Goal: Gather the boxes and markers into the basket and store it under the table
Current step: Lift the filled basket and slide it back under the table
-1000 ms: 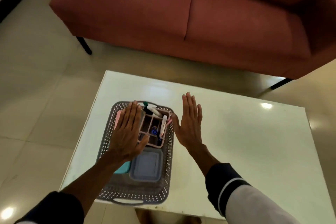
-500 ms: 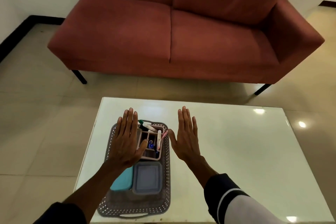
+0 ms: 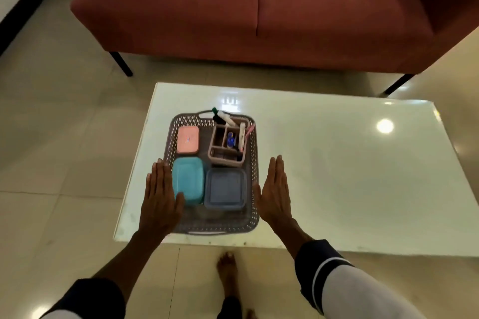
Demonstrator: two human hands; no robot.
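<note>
A grey perforated basket (image 3: 254, 168) stands at the near left corner of the white table (image 3: 337, 163). Inside lie a pink box (image 3: 188, 139), a teal box (image 3: 188, 181), a blue-grey box (image 3: 225, 188) and a pink organiser (image 3: 220, 147) with several markers (image 3: 230, 138) standing in it. My left hand (image 3: 160, 199) is flat, fingers straight, over the basket's left rim, its thumb over the teal box. My right hand (image 3: 274, 193) is flat with straight fingers just right of the basket's right wall. Neither holds anything.
A red sofa (image 3: 259, 13) on black legs stands behind the table. Beige tiled floor (image 3: 51, 137) surrounds it. My bare foot (image 3: 228, 269) is on the floor just in front of the table's near edge.
Both hands have drawn back toward me, from over the basket's far part to its near sides, uncovering the pink box and organiser. The camera view has shifted.
</note>
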